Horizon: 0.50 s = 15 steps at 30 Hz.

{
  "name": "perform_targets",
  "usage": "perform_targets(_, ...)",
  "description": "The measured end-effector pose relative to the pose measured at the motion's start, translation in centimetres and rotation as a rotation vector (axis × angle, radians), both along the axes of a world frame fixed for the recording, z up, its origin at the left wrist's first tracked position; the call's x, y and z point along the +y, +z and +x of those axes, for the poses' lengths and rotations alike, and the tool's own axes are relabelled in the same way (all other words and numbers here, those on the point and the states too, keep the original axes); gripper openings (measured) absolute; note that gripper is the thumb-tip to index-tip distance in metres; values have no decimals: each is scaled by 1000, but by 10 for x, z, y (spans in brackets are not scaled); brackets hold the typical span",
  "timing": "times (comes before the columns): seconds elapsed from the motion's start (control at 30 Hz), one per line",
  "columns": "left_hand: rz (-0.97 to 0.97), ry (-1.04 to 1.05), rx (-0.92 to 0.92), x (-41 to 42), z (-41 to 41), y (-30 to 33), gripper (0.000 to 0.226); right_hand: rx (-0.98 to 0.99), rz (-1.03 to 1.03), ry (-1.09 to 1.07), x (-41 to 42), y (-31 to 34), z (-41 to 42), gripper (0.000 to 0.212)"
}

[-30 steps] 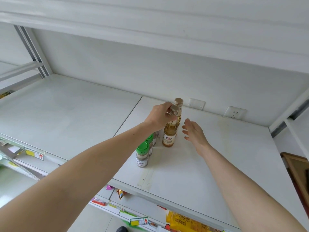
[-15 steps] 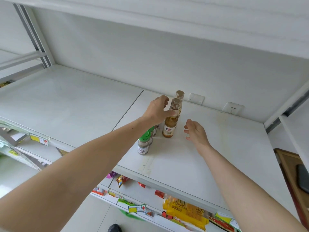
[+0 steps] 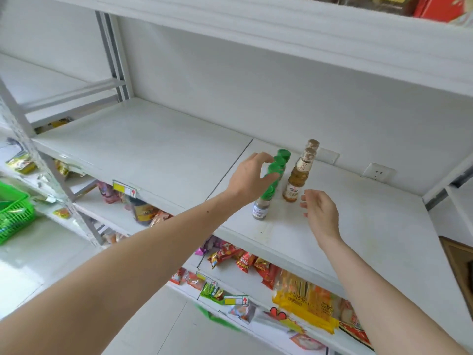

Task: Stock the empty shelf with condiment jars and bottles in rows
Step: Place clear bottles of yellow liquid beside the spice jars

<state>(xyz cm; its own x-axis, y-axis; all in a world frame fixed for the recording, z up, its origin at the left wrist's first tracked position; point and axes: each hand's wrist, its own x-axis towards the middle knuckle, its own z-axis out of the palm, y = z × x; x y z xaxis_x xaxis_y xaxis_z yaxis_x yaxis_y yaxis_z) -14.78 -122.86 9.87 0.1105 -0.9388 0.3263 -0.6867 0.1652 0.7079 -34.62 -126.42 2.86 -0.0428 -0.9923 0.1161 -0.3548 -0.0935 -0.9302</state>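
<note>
A row of green-capped spice jars runs front to back on the white metal shelf; about four round plastic caps show, the rear ones blurring together. Just right of it stand two amber glass bottles with gold caps, one behind the other. The left hand, on the front bottle's cap a second ago, now sits left of the jars, fingers curled loosely beside the caps, gripping nothing. The right hand hovers spread near the bottles, as before. Snack packets fill the lower shelf.
</note>
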Motion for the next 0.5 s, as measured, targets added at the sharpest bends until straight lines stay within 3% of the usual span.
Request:
perform_targets(0.3,93,159,-15,122,71,-28,39,-20,-117,214,112,1,96,15)
perform_targets(0.5,136,414,23,216,112,-44,36,44,-116,461,166,-15,154,12)
